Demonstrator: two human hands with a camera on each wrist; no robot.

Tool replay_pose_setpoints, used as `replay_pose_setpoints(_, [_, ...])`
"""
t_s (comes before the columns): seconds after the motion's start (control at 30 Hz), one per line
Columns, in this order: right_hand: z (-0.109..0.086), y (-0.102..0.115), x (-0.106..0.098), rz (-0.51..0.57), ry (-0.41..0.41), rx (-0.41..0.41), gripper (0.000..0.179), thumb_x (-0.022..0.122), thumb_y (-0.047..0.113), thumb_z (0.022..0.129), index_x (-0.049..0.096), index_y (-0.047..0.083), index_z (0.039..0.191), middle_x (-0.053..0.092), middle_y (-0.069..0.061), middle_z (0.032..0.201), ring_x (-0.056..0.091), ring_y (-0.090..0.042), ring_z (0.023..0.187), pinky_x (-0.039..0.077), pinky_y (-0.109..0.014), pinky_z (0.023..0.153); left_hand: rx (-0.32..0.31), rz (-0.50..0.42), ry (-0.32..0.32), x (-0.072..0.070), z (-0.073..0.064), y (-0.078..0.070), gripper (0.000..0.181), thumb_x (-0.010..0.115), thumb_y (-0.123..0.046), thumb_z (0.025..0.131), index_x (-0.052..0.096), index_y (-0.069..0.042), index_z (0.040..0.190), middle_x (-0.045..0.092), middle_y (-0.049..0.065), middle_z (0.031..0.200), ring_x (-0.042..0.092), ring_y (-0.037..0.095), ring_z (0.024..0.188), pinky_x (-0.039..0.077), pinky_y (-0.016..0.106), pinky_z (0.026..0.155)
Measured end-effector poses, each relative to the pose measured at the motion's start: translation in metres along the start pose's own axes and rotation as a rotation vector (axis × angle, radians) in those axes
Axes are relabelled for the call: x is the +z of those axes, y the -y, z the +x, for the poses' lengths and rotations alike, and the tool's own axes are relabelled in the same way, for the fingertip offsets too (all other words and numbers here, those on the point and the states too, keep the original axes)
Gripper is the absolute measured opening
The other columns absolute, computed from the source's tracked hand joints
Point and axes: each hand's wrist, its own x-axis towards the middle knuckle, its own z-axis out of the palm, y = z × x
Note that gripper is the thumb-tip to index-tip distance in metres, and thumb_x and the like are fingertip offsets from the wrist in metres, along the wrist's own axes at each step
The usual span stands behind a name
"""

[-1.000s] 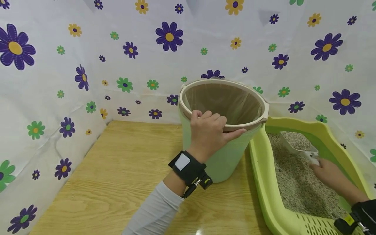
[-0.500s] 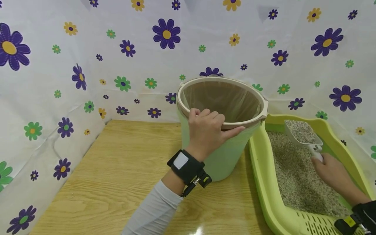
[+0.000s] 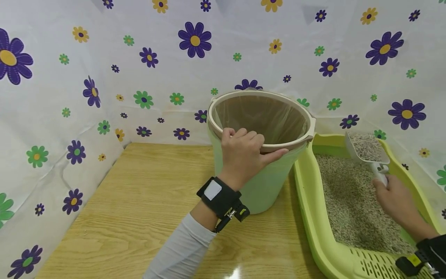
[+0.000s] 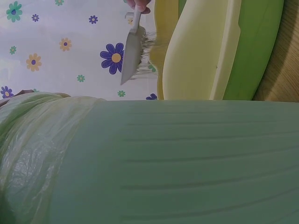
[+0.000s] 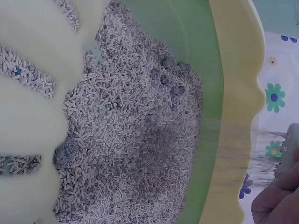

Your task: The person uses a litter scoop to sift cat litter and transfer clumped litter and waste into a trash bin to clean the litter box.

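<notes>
My left hand (image 3: pixel 242 157) grips the near rim of a pale green trash bin (image 3: pixel 266 188), fingers curled over the edge and thumb along the outside. The bin is lined with a clear bag. In my right hand (image 3: pixel 395 195) is the handle of a white litter scoop (image 3: pixel 377 167), its pan heaped with litter pellets. The scoop hangs above the litter box (image 3: pixel 309 217), toward its far right end. Pellets stream down from the pan (image 4: pixel 132 52) in the left wrist view. Some darker clumps (image 5: pixel 174 88) lie on the litter (image 5: pixel 121 112) in the right wrist view.
The bin stands on a wooden table (image 3: pixel 150 201), close against the litter box's left side. A slotted ledge (image 3: pixel 373 265) forms the box's near end. Flower-printed sheeting (image 3: pixel 167 69) closes off the back and both sides.
The scoop has risen out of the litter with a load and moved slightly right and away. Pellets now fall from it. My left hand keeps its grip on the bin rim.
</notes>
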Motion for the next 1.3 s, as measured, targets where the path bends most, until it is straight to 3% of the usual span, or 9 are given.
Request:
replay_pose_setpoints(0.53, [-0.001, 0.009, -0.001, 0.016, -0.132, 0.040, 0.051, 0.024, 0.035, 0.101, 0.036, -0.011, 0.120, 0.043, -0.014, 0.074, 0.040, -0.016, 0.049, 0.036, -0.033, 0.041, 0.000, -0.006, 0.008, 0.000, -0.001, 0.000, 0.063, 0.055, -0.075, 0.075, 0.043, -0.019, 0.049, 0.043, -0.006, 0.046, 0.047, 0.013, 0.051, 0.036, 0.039, 0.068])
replay_pose_setpoints(0.77, [0.000, 0.010, -0.011, 0.038, -0.177, -0.026, 0.056, 0.027, 0.031, 0.102, 0.029, -0.015, 0.134, 0.044, -0.021, 0.085, 0.041, -0.014, 0.053, 0.035, -0.031, 0.045, 0.000, -0.012, 0.000, -0.001, 0.000, -0.001, 0.063, 0.055, -0.075, 0.074, 0.042, -0.019, 0.049, 0.043, -0.006, 0.046, 0.046, 0.013, 0.051, 0.036, 0.039, 0.068])
replay_pose_setpoints(0.93, [0.001, 0.010, -0.008, 0.014, -0.239, 0.024, 0.057, 0.025, 0.029, 0.102, 0.024, -0.017, 0.136, 0.042, -0.024, 0.085, 0.040, -0.018, 0.053, 0.033, -0.031, 0.044, -0.004, -0.021, 0.000, -0.001, 0.000, 0.000, 0.063, 0.056, -0.074, 0.074, 0.042, -0.019, 0.049, 0.043, -0.006, 0.046, 0.046, 0.013, 0.051, 0.036, 0.039, 0.068])
replay_pose_setpoints(1.07, [0.001, 0.004, -0.004, -0.032, -0.171, 0.043, 0.053, 0.023, 0.029, 0.102, 0.031, -0.017, 0.128, 0.044, -0.020, 0.078, 0.040, -0.019, 0.051, 0.032, -0.032, 0.043, -0.003, -0.019, -0.003, -0.001, 0.000, 0.000, 0.062, 0.057, -0.074, 0.074, 0.042, -0.019, 0.049, 0.043, -0.006, 0.046, 0.046, 0.013, 0.051, 0.036, 0.039, 0.068])
replay_pose_setpoints(1.17, [0.002, -0.003, -0.003, -0.094, -0.075, 0.026, 0.046, 0.026, 0.028, 0.101, 0.043, -0.014, 0.108, 0.043, -0.011, 0.065, 0.038, -0.017, 0.046, 0.032, -0.032, 0.040, -0.003, -0.019, -0.004, -0.001, 0.000, 0.000, 0.063, 0.057, -0.074, 0.074, 0.042, -0.019, 0.049, 0.042, -0.006, 0.046, 0.046, 0.013, 0.050, 0.036, 0.039, 0.068])
replay_pose_setpoints(1.3, [0.002, -0.008, -0.001, -0.258, 0.065, 0.000, 0.037, 0.029, 0.024, 0.099, 0.044, -0.005, 0.082, 0.037, -0.005, 0.058, 0.035, -0.016, 0.045, 0.030, -0.030, 0.042, -0.004, -0.023, -0.002, -0.001, 0.000, 0.000, 0.063, 0.056, -0.074, 0.074, 0.042, -0.019, 0.049, 0.042, -0.006, 0.046, 0.046, 0.013, 0.050, 0.036, 0.039, 0.068])
